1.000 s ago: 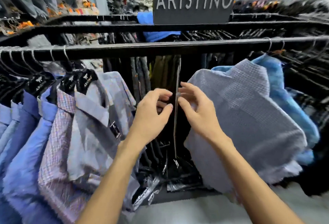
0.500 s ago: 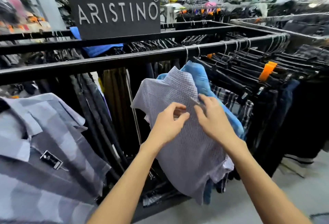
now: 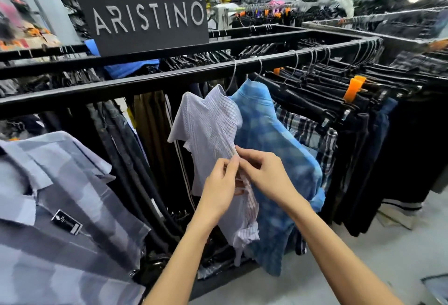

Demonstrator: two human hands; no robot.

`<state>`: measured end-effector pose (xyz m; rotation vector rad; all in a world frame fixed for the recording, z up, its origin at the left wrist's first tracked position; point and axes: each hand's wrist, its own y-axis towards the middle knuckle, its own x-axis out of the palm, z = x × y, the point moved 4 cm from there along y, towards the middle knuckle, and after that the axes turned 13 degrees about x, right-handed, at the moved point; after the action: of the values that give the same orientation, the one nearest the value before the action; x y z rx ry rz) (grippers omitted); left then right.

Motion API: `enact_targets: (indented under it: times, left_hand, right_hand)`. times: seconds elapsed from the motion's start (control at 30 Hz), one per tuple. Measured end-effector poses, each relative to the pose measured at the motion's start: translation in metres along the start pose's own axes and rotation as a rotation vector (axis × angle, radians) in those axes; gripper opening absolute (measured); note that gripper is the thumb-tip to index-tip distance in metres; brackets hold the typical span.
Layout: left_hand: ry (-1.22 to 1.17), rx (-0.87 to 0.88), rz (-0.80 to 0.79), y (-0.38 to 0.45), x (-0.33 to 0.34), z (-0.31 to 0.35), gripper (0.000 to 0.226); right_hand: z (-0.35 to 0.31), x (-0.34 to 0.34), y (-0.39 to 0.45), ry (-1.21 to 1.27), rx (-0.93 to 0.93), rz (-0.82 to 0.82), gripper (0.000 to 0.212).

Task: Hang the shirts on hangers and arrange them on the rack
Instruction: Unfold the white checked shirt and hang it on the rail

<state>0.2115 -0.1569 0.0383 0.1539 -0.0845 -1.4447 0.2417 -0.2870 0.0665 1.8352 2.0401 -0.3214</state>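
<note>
Head view: left hand (image 3: 219, 183) and right hand (image 3: 263, 174) seemingly pinch checked shirt (image 3: 208, 125).

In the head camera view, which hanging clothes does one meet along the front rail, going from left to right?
Grey block-patterned shirt → dark trousers → white fine-checked shirt → mottled blue shirt → plaid shirt → black trousers on clip hangers.

The shop looks bright and even, with soft shadows. White light glares at the top right corner. Far shelves look blurry. My rack (image 3: 169, 81) bends near the edges. My hands look a little smeared.
</note>
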Motion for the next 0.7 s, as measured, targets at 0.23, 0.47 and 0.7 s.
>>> enact_targets:
  times: [0.23,0.47,0.7]
  left_hand:
    - [0.178,0.093,-0.080,-0.041,-0.026,-0.004,0.028]
    - [0.225,0.146,-0.175,-0.086,-0.050,-0.012,0.018]
    - [0.254,0.205,-0.194,-0.123,-0.067,-0.019,0.014]
  right_hand:
    - [0.003,0.022,-0.044,0.017,0.048,0.016,0.016]
    - [0.009,0.043,-0.096,-0.009,0.067,0.055,0.015]
    - [0.020,0.055,-0.141,-0.040,0.103,0.032,0.017]
